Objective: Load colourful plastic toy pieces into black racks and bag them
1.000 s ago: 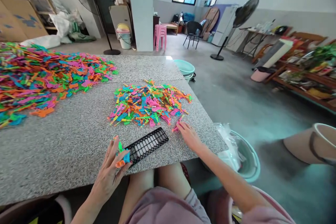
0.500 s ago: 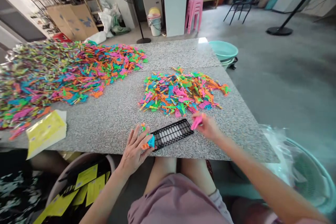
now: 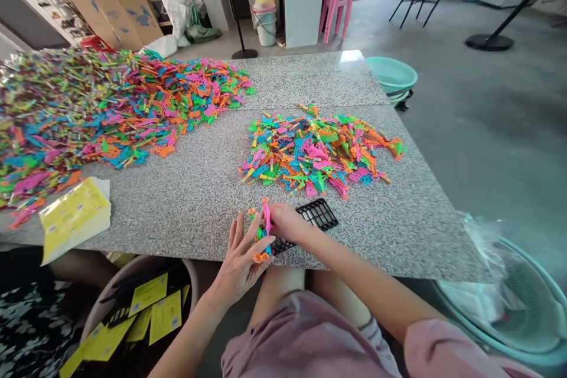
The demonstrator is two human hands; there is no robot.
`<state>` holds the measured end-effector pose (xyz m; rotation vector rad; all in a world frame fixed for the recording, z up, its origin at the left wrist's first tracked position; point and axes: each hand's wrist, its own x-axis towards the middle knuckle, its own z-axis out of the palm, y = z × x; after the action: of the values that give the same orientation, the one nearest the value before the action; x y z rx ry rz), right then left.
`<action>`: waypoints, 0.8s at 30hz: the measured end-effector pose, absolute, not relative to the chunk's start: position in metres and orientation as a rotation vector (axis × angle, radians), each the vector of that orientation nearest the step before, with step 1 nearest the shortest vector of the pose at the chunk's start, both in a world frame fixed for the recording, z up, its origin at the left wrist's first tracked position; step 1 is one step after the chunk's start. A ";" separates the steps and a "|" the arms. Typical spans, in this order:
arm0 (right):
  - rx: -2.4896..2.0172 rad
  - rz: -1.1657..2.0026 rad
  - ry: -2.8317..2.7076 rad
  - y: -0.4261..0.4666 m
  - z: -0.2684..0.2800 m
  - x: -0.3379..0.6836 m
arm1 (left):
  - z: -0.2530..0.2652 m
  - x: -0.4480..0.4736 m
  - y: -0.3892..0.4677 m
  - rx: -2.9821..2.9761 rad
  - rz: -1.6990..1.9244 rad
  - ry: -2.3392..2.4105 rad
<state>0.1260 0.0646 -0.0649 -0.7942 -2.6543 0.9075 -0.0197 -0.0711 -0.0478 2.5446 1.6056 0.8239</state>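
A narrow black plastic mesh tray lies slanted near the table's front edge. At its left end my left hand steadies a few small coloured plastic pieces, orange, green and blue, between thumb and fingers. My right hand reaches across the tray and pinches a pink plastic piece, held upright against the others. The fingertips of my right hand are partly hidden. Beyond the tray sits a loose pile of similar bright pieces, some with striped yellow tubes.
A far larger heap of pieces covers the table's left side. Yellow printed cards are stacked at the front left. Below stands a tub of black trays and yellow cards, beside another person's leg. A green basket is at right.
My right hand has moved left from the tray's right end, bringing the pink piece to the pieces at my left hand. The camera view has shifted slightly.
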 end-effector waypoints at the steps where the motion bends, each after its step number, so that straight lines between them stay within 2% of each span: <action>1: -0.769 0.878 -2.701 0.065 -0.062 0.125 | -0.048 -0.021 -0.070 2.557 0.811 1.591; 4: -0.699 0.865 -2.734 0.065 -0.059 0.124 | -0.051 -0.024 -0.068 2.584 0.784 1.574; 11: -0.691 1.109 -2.372 0.051 -0.089 0.117 | -0.062 -0.026 -0.075 2.523 0.921 1.514; 17: -0.540 0.998 -2.450 0.046 -0.097 0.117 | -0.061 -0.026 -0.071 2.535 0.913 1.454; 24: -0.753 0.755 -2.564 0.059 -0.089 0.145 | -0.053 -0.022 -0.036 2.665 0.862 1.268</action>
<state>0.1448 0.0589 -0.0893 -0.7534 -2.5638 0.7553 -0.0224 -0.0362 -0.0527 2.6654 1.2683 0.8620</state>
